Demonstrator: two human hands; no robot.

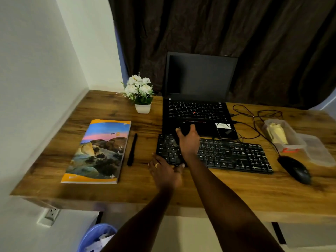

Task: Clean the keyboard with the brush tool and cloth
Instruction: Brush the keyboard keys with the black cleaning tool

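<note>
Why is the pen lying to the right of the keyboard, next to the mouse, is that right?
Not quite. In the head view the pen lies to the left of the keyboard, between it and the book. The mouse sits alone on the keyboard's right.

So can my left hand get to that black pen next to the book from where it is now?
Probably yes. The left hand rests at the keyboard's near-left corner, and only bare desk lies between it and the pen.

Black keyboard (227, 155) with white legends under the right hand (188, 140); beyond that grip, black laptop (196, 106), one red dot; left of it, black pen (132, 149), orange-bordered landscape-print book (99, 151); wood-grain brown desk (145, 190).
</note>
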